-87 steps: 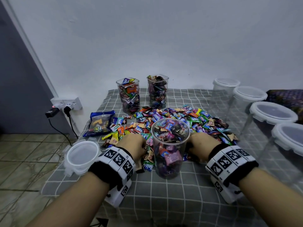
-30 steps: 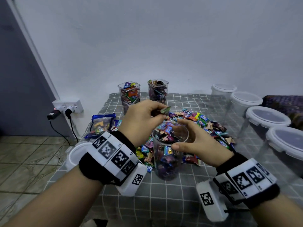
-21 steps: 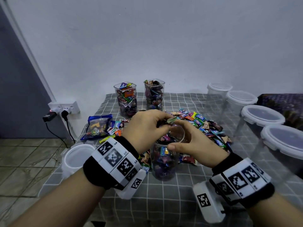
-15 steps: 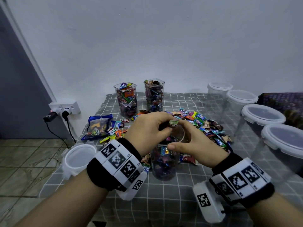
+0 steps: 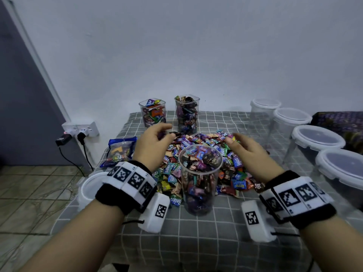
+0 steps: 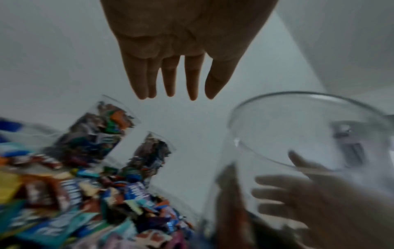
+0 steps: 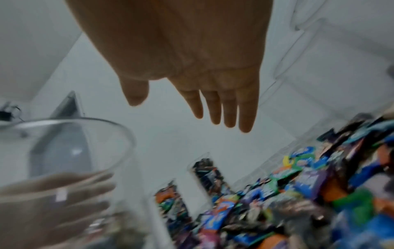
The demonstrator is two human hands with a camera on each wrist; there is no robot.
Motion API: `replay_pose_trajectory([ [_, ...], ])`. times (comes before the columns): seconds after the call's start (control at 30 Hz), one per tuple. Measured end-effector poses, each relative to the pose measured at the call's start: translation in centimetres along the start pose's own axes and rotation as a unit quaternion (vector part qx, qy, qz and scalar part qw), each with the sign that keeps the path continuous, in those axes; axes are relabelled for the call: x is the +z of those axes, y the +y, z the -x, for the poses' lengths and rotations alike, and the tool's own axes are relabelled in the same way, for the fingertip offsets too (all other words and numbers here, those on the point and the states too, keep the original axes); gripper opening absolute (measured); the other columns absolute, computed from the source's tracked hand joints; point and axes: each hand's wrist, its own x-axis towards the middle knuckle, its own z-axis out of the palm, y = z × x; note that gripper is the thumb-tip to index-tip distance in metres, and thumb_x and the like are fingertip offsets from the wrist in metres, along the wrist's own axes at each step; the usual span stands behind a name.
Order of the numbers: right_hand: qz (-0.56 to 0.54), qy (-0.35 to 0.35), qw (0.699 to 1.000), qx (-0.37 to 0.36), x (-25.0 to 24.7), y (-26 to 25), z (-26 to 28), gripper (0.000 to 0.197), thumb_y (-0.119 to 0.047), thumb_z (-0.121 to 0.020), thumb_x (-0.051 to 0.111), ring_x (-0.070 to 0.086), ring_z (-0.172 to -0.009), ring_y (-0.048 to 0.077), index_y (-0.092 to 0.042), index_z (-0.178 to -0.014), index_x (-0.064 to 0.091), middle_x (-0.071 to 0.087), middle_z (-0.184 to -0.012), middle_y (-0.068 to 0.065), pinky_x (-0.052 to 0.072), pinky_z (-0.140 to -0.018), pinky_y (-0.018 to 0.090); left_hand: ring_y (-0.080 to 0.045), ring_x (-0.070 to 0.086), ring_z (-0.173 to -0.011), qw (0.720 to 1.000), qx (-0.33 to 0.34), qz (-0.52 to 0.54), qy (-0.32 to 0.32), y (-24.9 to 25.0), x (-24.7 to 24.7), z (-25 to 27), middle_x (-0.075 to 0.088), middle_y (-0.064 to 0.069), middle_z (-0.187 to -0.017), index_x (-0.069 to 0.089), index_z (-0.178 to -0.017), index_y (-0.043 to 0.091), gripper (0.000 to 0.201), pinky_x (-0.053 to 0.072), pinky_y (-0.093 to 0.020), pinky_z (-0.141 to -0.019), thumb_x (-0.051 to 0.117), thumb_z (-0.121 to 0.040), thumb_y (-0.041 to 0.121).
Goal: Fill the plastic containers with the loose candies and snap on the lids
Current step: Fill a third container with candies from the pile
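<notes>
A clear round container, nearly full of wrapped candies, stands open near the front of the checked cloth. Behind it lies a wide pile of loose candies. My left hand hovers over the pile's left side, fingers straight and empty, as the left wrist view shows. My right hand hovers over the pile's right side, also with straight, empty fingers. The container's rim appears beside each hand. A loose white lid lies at the cloth's left edge.
Two square containers full of candy stand open at the back. Several empty lidded containers line the right side. A blue candy bag lies at the left. A wall socket with plugs is beyond the table's left edge.
Both hands have left the container's mouth and spread apart over the candy pile. The left hand no longer pinches a candy, and the right hand has let go of the rim.
</notes>
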Motion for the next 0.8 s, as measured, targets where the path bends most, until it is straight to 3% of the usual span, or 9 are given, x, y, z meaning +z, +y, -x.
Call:
replay_pose_trajectory([
  [0.13, 0.154, 0.058, 0.981, 0.105, -1.1, 2.8, -3.0, 0.071, -0.05, -0.087, 0.056, 0.04, -0.13, 0.032, -0.004, -0.139, 0.038, 0.041, -0.142, 0.019, 0.033, -0.106, 0.042, -0.027, 0.055, -0.114, 0.975, -0.138, -0.172, -0.04, -3.3, -0.7, -1.6, 0.061, -0.007, -0.123, 0.061, -0.121, 0.014, 0.04, 0.041, -0.034, -0.095, 0.058, -0.089, 0.037],
  [0.23, 0.212, 0.044, 0.957, 0.193, -1.2, 4.2, -4.3, 0.067, -0.047, -0.086, 0.058, 0.044, -0.123, 0.036, 0.0, -0.132, 0.043, 0.045, -0.135, 0.024, 0.037, -0.097, 0.038, -0.03, 0.054, -0.113, 0.941, -0.193, -0.266, -0.085, -5.6, -0.6, -1.8, 0.061, -0.014, -0.123, 0.063, -0.117, 0.01, 0.044, 0.039, -0.03, -0.086, 0.052, -0.092, 0.044],
  [0.33, 0.257, 0.031, 0.935, 0.243, -0.9, 5.2, -4.9, 0.071, -0.05, -0.086, 0.057, 0.042, -0.126, 0.035, 0.0, -0.135, 0.041, 0.042, -0.138, 0.023, 0.036, -0.099, 0.036, -0.031, 0.056, -0.108, 0.927, -0.218, -0.288, -0.103, -7.3, -0.3, -2.0, 0.062, -0.016, -0.117, 0.062, -0.115, 0.006, 0.05, 0.041, -0.03, -0.084, 0.051, -0.091, 0.048],
  [0.47, 0.275, 0.023, 0.919, 0.282, -0.2, 7.1, -5.9, 0.077, -0.055, -0.08, 0.06, 0.045, -0.123, 0.036, -0.002, -0.133, 0.043, 0.044, -0.137, 0.023, 0.04, -0.102, 0.043, -0.032, 0.054, -0.113, 0.911, -0.254, -0.302, -0.116, -8.3, -0.3, -2.5, 0.058, -0.016, -0.125, 0.054, -0.125, 0.006, 0.055, 0.042, -0.033, -0.089, 0.054, -0.089, 0.048],
  [0.53, 0.275, 0.007, 0.912, 0.304, 0.1, 7.6, -6.3, 0.077, -0.057, -0.078, 0.06, 0.049, -0.118, 0.036, -0.002, -0.13, 0.047, 0.047, -0.134, 0.023, 0.043, -0.099, 0.044, -0.032, 0.053, -0.112, 0.905, -0.269, -0.303, -0.129, -8.5, -0.2, -2.6, 0.056, -0.017, -0.126, 0.05, -0.126, 0.004, 0.057, 0.041, -0.031, -0.084, 0.057, -0.088, 0.046],
  [0.6, 0.279, -0.012, 0.91, 0.307, 0.3, 7.3, -6.1, 0.066, -0.055, -0.079, 0.061, 0.055, -0.104, 0.032, -0.001, -0.117, 0.054, 0.055, -0.124, 0.02, 0.046, -0.088, 0.036, -0.032, 0.054, -0.111, 0.901, -0.272, -0.309, -0.134, -8.7, 0.0, -2.6, 0.055, -0.018, -0.125, 0.048, -0.125, 0.002, 0.058, 0.042, -0.031, -0.083, 0.059, -0.088, 0.046],
  [0.67, 0.287, -0.035, 0.911, 0.293, 0.5, 6.9, -6.0, 0.046, -0.048, -0.082, 0.062, 0.053, -0.086, 0.026, -0.006, -0.098, 0.056, 0.06, -0.105, 0.015, 0.042, -0.073, 0.028, -0.033, 0.053, -0.113, 0.898, -0.275, -0.316, -0.135, -9.0, 0.2, -2.7, 0.054, -0.019, -0.127, 0.047, -0.127, 0.002, 0.062, 0.043, -0.033, -0.087, 0.061, -0.086, 0.047],
  [0.73, 0.301, -0.061, 0.908, 0.284, 0.7, 6.3, -5.7, 0.041, -0.045, -0.083, 0.063, 0.051, -0.082, 0.024, -0.006, -0.099, 0.058, 0.06, -0.097, 0.013, 0.04, -0.07, 0.025, -0.033, 0.051, -0.117, 0.892, -0.281, -0.322, -0.146, -9.1, 0.5, -2.7, 0.051, -0.018, -0.132, 0.043, -0.132, 0.004, 0.068, 0.044, -0.034, -0.092, 0.06, -0.085, 0.05],
  [0.8, 0.308, -0.09, 0.909, 0.268, 1.0, 5.9, -5.7, 0.05, -0.048, -0.082, 0.064, 0.056, -0.087, 0.025, -0.005, -0.106, 0.058, 0.063, -0.106, 0.013, 0.042, -0.07, 0.025, -0.033, 0.048, -0.123, 0.885, -0.285, -0.33, -0.161, -9.3, 0.8, -2.8, 0.044, -0.017, -0.14, 0.035, -0.141, 0.007, 0.077, 0.043, -0.035, -0.097, 0.058, -0.085, 0.053],
])
